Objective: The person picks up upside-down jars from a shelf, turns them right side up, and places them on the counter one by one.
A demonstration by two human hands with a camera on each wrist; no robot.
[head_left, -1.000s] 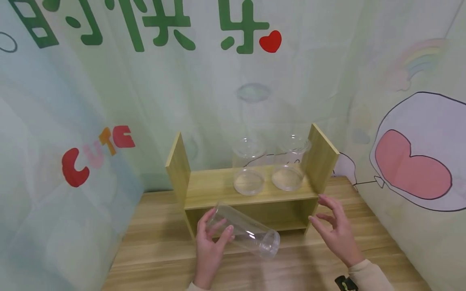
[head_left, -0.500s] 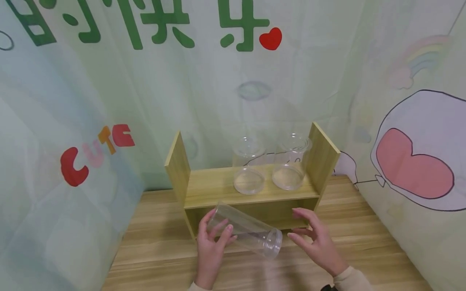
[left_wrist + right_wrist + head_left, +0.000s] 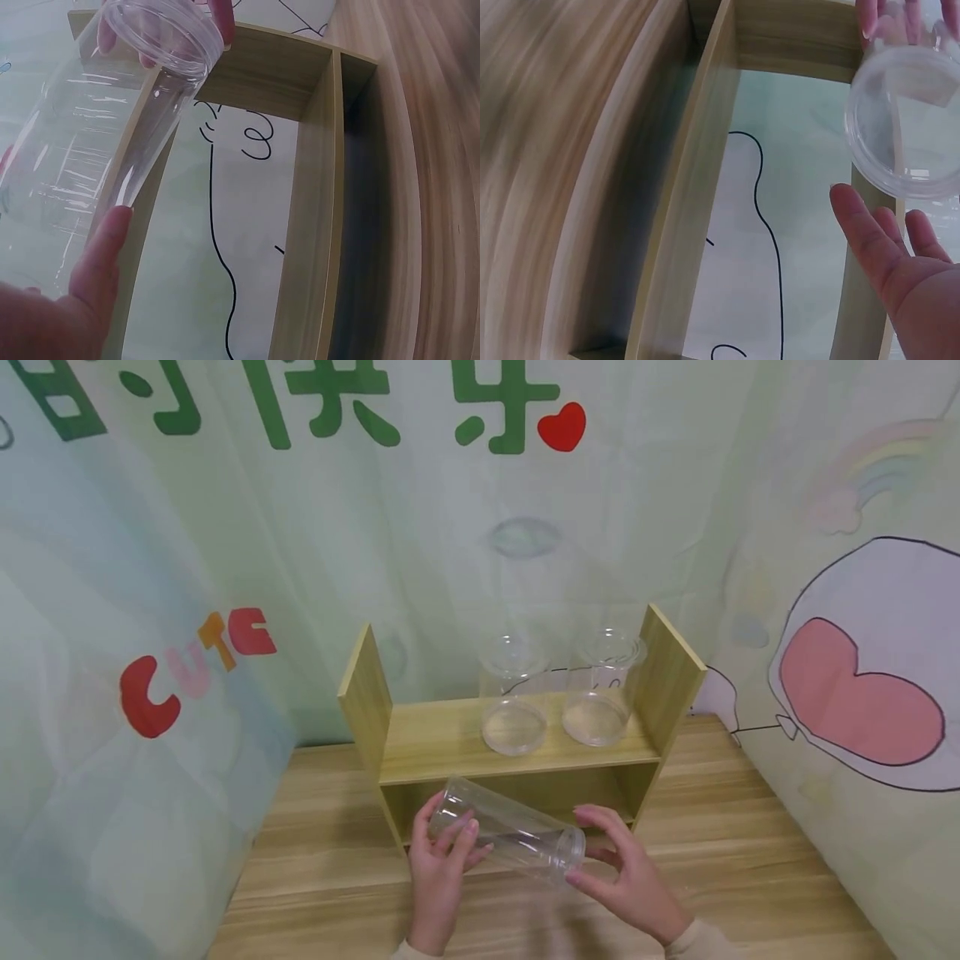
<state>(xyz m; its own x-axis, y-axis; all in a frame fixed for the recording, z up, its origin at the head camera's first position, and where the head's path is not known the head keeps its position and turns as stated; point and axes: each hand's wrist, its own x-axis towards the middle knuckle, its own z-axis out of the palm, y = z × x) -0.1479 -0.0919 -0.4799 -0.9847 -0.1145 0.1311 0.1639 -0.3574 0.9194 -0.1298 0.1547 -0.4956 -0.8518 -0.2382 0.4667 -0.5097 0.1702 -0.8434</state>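
My left hand (image 3: 435,877) grips a clear cylindrical jar (image 3: 506,831), fingers and thumb around its left end. Tilted, the jar slopes down to the right, its ringed end (image 3: 570,852) facing my right hand (image 3: 633,881). That hand's thumb and fingers are spread around the ringed end; contact is hard to tell in the head view. In the right wrist view the fingers (image 3: 866,232) lie just short of the round end (image 3: 866,169). My left thumb (image 3: 97,259) lies along the jar wall in the left wrist view.
A small two-level wooden shelf (image 3: 435,743) stands behind the hands on the wood-grain table (image 3: 315,868). Two more clear jars (image 3: 513,702) stand upright on its upper board, towards the right side panel (image 3: 667,685). A printed cloth (image 3: 420,552) hangs behind.
My right hand has moved left and slightly down, from beside the shelf to the jar's ringed end. The left hand keeps its hold on the jar almost in place.
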